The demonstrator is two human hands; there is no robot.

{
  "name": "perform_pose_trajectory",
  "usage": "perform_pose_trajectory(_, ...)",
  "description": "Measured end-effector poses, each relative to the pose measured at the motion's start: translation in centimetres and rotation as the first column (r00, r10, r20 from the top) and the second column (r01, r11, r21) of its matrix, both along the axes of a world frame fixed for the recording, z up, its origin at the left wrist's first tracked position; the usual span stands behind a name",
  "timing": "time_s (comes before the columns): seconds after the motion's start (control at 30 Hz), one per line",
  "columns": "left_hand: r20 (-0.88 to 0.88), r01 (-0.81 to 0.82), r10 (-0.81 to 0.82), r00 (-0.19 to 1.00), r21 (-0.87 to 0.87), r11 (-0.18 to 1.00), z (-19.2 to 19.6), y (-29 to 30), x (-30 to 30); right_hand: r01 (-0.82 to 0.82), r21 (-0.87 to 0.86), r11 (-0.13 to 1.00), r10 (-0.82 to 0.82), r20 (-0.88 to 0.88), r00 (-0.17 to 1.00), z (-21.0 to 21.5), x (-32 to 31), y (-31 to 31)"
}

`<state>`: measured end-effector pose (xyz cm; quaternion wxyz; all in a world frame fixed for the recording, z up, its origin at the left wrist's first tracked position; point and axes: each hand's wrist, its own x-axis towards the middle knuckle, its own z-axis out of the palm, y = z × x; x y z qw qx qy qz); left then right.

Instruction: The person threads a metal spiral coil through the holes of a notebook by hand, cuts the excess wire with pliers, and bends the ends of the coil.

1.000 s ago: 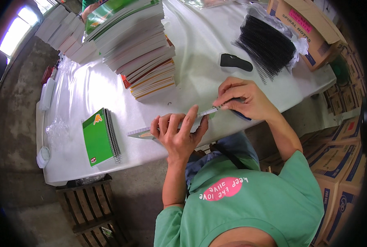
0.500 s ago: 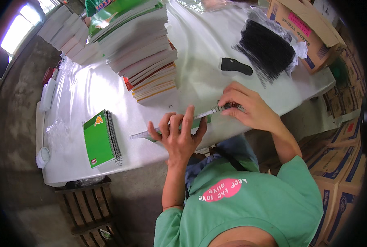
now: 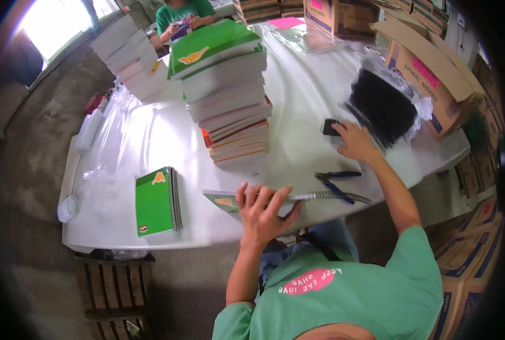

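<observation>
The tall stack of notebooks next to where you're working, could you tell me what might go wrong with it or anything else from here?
The tall stack of notebooks leans unevenly and could topple. The pliers lie near the table edge, and an arm could knock them off. The left hand alone pins the spiral notebook, which overhangs the edge and might slip.

An open brown cardboard box (image 3: 428, 73) stands at the far right corner of the tabletop (image 3: 303, 107), its flaps raised, with a pink rectangular label (image 3: 426, 72) on the side that faces the black heap. Behind it, at the far edge, another brown carton (image 3: 334, 14) carries a pink label (image 3: 316, 4) near its top. More cardboard cartons (image 3: 465, 266), brown with blue printed panels, are stacked on the floor to the right of the tabletop. A clear plastic bag (image 3: 306, 39) lies flat on the far side.
</observation>
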<state>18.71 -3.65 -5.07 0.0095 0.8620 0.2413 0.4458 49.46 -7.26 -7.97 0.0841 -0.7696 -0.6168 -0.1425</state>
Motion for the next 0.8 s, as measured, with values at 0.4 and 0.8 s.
perform_pose_trajectory(0.4,0.097,-0.134,0.136,0.986,-0.027,0.991,-0.8,-1.3,0.7,-0.232,0.549,0.803,0.545,-0.834,-0.089,3.9,-2.9,-0.5)
perform_pose_trajectory(0.8,0.056,-0.002,0.009,0.998,-0.121,0.993,-0.3,-1.2,0.4,-0.605,0.256,0.754,0.483,-0.841,0.245,3.9,-8.0,-1.0)
